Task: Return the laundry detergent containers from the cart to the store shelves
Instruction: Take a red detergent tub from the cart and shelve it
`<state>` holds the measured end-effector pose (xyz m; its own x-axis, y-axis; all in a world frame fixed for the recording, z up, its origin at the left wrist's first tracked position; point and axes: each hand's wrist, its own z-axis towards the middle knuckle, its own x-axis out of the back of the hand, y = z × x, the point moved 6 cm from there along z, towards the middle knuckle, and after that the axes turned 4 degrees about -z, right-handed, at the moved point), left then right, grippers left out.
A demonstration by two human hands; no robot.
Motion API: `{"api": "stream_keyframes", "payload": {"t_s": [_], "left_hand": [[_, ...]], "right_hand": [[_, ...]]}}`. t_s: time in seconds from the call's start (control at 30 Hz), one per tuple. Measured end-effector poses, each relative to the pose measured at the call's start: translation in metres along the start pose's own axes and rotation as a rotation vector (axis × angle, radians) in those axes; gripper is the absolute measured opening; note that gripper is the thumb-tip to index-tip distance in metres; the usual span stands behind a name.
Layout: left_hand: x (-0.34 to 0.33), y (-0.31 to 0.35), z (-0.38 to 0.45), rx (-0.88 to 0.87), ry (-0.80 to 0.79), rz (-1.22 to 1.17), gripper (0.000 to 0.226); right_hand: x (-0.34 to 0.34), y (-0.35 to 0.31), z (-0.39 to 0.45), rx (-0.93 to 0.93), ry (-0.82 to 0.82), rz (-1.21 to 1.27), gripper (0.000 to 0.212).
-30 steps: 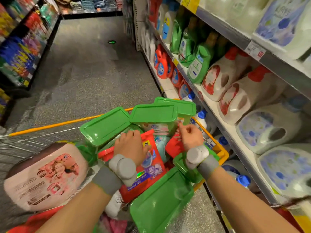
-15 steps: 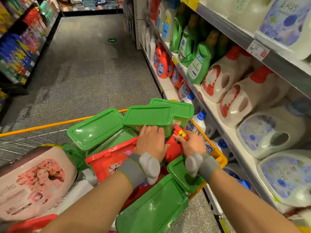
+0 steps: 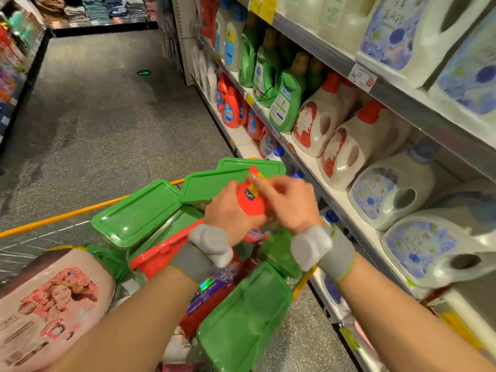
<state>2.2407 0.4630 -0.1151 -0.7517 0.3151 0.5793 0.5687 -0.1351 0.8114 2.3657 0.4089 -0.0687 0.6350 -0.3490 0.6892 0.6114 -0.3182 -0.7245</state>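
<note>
Both hands hold one thing between them: the left hand (image 3: 233, 210) cups the near side of a small red plastic detergent container (image 3: 251, 201) with a yellow-and-blue sticker on top, and the right hand (image 3: 288, 202) curls over its far side, fingers bent round it, though motion blur hides exactly how the fingertips sit. In the single head view, half a second ago the same two hands were pressed low among the packs, level with the green lids; now the red container has come up clear of them and sits above the load. Directly under the grip lie the green-lidded plastic tubs (image 3: 139, 208) and a red-lidded box (image 3: 161, 253), all packed inside the yellow-framed wire cart (image 3: 61, 217). Nearer the body than the grip lies another green lid (image 3: 249, 312), and far out to the left a pink refill pouch printed with a face (image 3: 51, 304). Just right of the grip runs the grey metal store shelf (image 3: 346, 213), loaded with white floral jugs (image 3: 389, 191); beyond the grip, further along the aisle, stand red bottles (image 3: 230, 108) that look like its kind. My reading is that the lift-out is under way and the placing on the shelf is not yet done.
</note>
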Motion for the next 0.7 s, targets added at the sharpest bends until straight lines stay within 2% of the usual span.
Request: {"api": "stream_keyframes", "payload": {"t_s": [0.07, 0.1, 0.2, 0.27, 0.33, 0.37, 0.47, 0.53, 0.63, 0.7], "left_hand": [[0.02, -0.002, 0.001, 0.058, -0.034, -0.208, 0.085], [0.027, -0.005, 0.002, 0.085, -0.053, -0.34, 0.087], [0.035, 0.0, -0.004, 0.14, -0.177, -0.673, 0.066], [0.03, 0.012, -0.012, 0.182, -0.281, -0.835, 0.062], [0.023, 0.019, -0.017, 0.217, -0.356, -0.931, 0.074], [0.019, 0.022, -0.019, 0.23, -0.389, -0.972, 0.078], [0.002, 0.042, -0.031, 0.218, -0.492, -1.044, 0.075], [-0.017, 0.061, -0.042, 0.191, -0.567, -1.041, 0.077], [-0.06, 0.103, -0.075, 0.172, -0.819, -0.888, 0.086], [-0.089, 0.126, -0.1, 0.179, -0.938, -0.776, 0.082]], "right_hand": [[0.017, 0.007, 0.004, -0.052, 0.049, 0.252, 0.034], [0.028, 0.014, 0.007, -0.087, 0.112, 0.309, 0.039], [0.046, 0.045, 0.0, -0.265, 0.227, 0.421, 0.053], [0.04, 0.058, -0.013, -0.39, 0.147, 0.662, 0.047], [0.036, 0.056, -0.034, -0.522, 0.01, 0.922, 0.056], [0.039, 0.053, -0.044, -0.528, -0.032, 0.996, 0.061], [0.068, 0.061, -0.065, -0.408, 0.002, 1.091, 0.048], [0.089, 0.07, -0.085, -0.401, 0.051, 1.07, 0.041], [0.118, 0.098, -0.126, -0.452, 0.151, 1.048, 0.05], [0.139, 0.12, -0.155, -0.458, 0.231, 1.074, 0.054]]}}
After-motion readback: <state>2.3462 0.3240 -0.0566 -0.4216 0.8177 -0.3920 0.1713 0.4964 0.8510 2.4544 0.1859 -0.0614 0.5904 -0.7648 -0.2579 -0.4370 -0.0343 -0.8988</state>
